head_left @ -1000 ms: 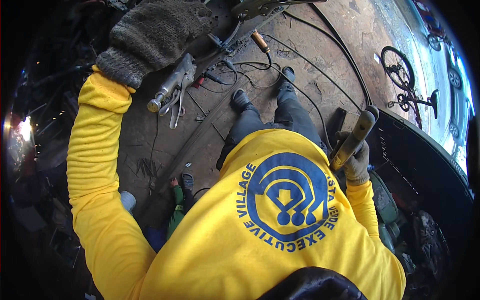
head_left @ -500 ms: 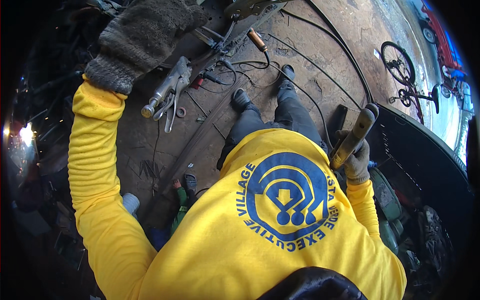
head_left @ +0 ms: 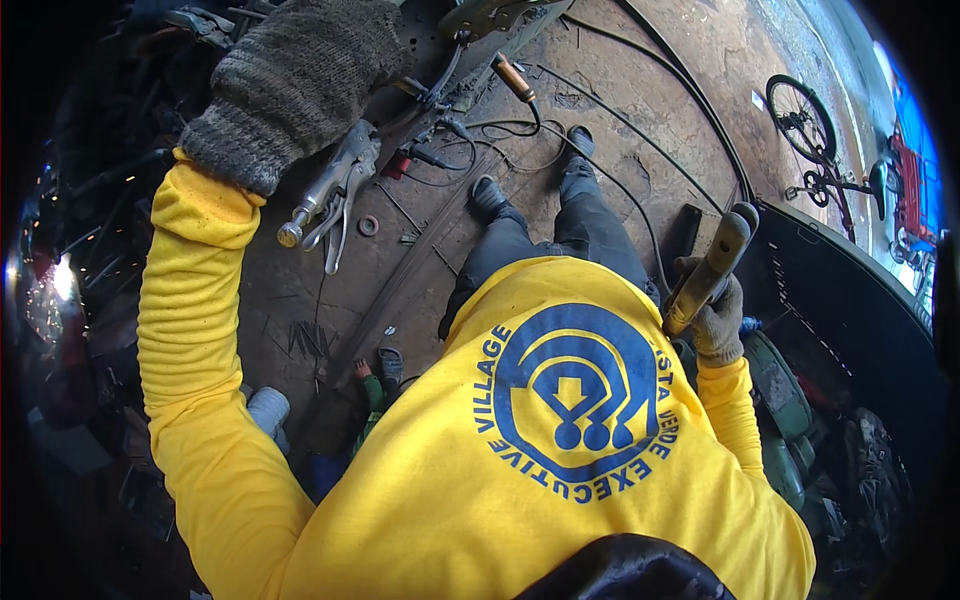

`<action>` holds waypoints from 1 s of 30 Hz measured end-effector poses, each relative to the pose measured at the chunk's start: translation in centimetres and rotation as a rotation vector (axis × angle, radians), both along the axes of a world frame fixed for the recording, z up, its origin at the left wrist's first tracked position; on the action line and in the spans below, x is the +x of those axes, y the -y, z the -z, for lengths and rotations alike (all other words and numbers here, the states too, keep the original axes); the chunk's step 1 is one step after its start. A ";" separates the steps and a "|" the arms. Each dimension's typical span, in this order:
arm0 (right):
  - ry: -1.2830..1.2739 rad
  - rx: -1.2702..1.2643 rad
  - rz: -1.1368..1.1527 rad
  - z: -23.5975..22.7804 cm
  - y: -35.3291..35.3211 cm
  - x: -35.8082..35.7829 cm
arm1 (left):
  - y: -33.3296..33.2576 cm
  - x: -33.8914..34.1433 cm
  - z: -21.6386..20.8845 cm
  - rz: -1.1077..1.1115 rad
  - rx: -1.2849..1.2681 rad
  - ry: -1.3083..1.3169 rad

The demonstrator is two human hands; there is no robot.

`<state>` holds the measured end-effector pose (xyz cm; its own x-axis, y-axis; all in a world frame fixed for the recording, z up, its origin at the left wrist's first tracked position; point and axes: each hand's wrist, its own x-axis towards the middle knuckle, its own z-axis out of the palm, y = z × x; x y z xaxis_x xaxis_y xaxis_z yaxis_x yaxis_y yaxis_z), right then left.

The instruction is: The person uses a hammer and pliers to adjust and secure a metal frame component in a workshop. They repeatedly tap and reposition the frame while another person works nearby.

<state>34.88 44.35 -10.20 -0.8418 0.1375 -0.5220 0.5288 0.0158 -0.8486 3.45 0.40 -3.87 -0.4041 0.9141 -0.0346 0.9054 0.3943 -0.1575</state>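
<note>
My left hand (head_left: 300,85), in a thick dark knitted glove, is raised at the upper left over some metalwork. Its fingers are hard to make out there, so I cannot tell whether it grips anything. Just below the glove hang locking pliers (head_left: 335,195), their jaw end hidden by the metalwork. My right hand (head_left: 717,325), gloved too, is closed around a long worn tan-and-grey tool (head_left: 712,268) beside my right hip. The tool points up and away, with a rounded, slotted end; its exact kind is unclear.
A copper-coloured handle (head_left: 513,77) with a black cable lies ahead. Cables (head_left: 690,85) cross the brown floor. Sparks and bright light (head_left: 65,278) show at left, near another person's foot (head_left: 390,362). A dark panel (head_left: 850,290) and a bicycle (head_left: 805,120) are at right.
The view has shifted slightly. My left glove sits almost where it was, over the metalwork, and my right hand keeps its hold on the tool.
</note>
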 end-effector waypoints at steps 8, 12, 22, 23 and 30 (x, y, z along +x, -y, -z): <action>-0.002 0.008 -0.022 -0.3 -0.1 -0.4 | -0.3 0.7 0.4 -0.094 -0.138 -0.014; -0.006 0.002 -0.010 -0.1 -0.3 -0.2 | -0.4 0.7 0.4 -0.118 -0.181 -0.032; -0.047 0.041 -0.001 0.0 0.1 -0.3 | -0.5 0.1 0.7 -0.021 -0.053 -0.035; -0.048 0.038 0.003 0.0 0.1 -0.3 | -0.5 0.0 0.7 -0.012 -0.048 -0.036; -0.029 0.052 0.002 0.1 0.0 -0.2 | -0.9 -0.1 0.4 0.031 -0.011 -0.041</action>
